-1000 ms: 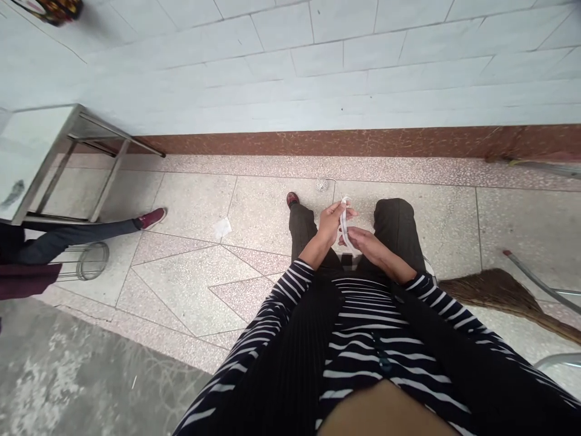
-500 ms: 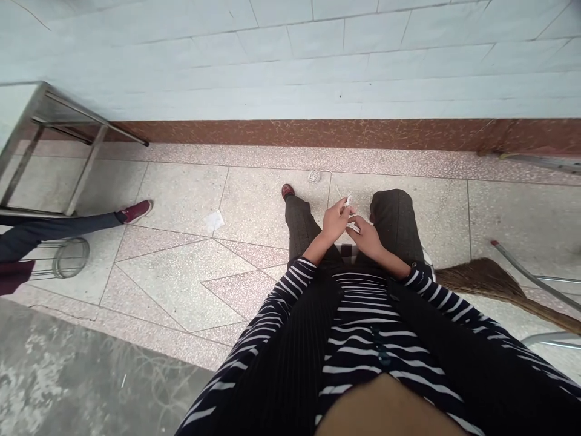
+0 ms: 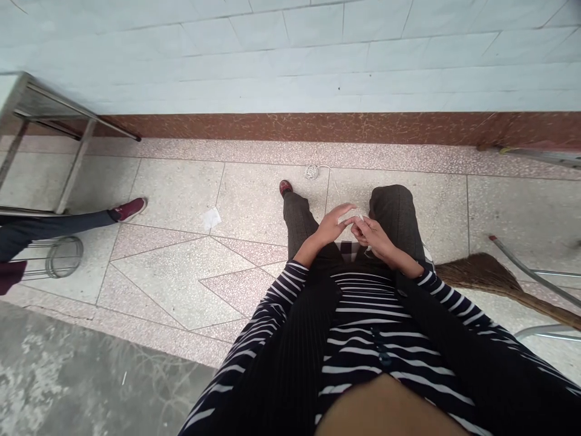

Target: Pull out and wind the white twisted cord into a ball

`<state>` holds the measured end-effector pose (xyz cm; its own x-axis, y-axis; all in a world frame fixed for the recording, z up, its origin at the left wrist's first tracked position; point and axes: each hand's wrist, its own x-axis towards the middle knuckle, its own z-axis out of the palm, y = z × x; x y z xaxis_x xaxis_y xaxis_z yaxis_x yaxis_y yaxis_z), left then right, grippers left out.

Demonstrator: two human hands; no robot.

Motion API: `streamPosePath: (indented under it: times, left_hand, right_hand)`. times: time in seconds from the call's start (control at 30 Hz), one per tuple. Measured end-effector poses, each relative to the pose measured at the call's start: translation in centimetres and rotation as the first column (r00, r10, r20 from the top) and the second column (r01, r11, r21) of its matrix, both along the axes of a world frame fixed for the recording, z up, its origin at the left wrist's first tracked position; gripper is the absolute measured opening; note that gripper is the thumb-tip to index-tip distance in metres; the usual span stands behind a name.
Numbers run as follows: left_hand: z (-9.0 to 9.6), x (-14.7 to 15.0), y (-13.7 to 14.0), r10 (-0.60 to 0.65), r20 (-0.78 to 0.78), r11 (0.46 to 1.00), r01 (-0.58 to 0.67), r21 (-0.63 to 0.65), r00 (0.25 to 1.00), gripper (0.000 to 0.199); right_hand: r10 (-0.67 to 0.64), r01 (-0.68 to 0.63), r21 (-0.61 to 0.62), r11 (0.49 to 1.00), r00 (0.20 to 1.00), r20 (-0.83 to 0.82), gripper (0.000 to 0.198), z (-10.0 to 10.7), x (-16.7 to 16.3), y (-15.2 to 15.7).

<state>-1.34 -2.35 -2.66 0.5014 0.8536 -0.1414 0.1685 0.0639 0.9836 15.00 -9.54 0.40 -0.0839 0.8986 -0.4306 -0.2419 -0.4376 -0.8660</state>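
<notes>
Left hand loosely spread, right hand curled; forearms angled inward.

From my remote view I can't tell home from workplace: tiled wall, terrazzo floor, broom.

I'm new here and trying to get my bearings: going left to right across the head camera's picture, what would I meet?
Another person's maroon shoe, white scrap, the wearer's red shoe, ball of white string, the wearer's left hand, their right hand, brown broom.
</notes>
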Motion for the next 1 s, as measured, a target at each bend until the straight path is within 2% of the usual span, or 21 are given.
streamPosePath:
  times: [0.1,0.23,0.33,0.43,0.53,0.77,0.87,1.0]
  left_hand:
    - [-0.4,0.6,-0.1,-0.092,0.008,0.995,0.093,-0.039,0.996,0.022]
    - [-0.3,1.0,0.7,0.003,-0.098,0.996,-0.011,-0.086,0.995,0.018]
    - [0.7,0.5,1.7,0.092,-0.169,0.996,-0.094,-0.006,0.981,0.019]
    - [2.0,-0.3,2.8,0.071,-0.232,0.993,-0.048,0.105,0.97,0.021]
    - [3.0,-0.8,3.6,0.06,-0.3,0.984,-0.007,0.178,0.952,0.025]
    - [2.9,-0.9,4.6,0.089,-0.358,0.971,-0.001,0.24,0.93,0.028]
    - [2.4,-1.1,4.6,0.085,-0.369,0.974,0.001,0.227,0.925,0.028]
    - [1.7,-1.1,4.2,0.098,-0.367,0.98,-0.027,0.195,0.925,0.028]
  right_hand:
    - [0.024,-0.024,0.011,1.0,1.0,-0.019,0.061,0.3,0.2,0.3]
    - [0.006,-0.007,0.012,1.0,1.0,0.027,0.064,0.6,1.0,0.8]
    - [-0.018,0.009,0.08,0.997,0.992,0.121,0.062,0.5,2.3,1.3]
    - [0.016,-0.042,0.146,0.988,0.985,0.174,0.059,0.4,3.5,1.8]
    - [0.097,-0.129,0.157,0.979,0.976,0.195,0.055,0.3,3.8,2.0]
    - [0.135,-0.137,0.04,0.99,0.99,0.039,0.055,0.7,3.1,2.0]
    - [0.181,-0.182,-0.019,0.983,0.983,-0.024,0.052,1.3,3.2,2.1]
    - [0.2,-0.203,-0.032,0.979,0.978,-0.063,0.05,1.7,3.4,2.4]
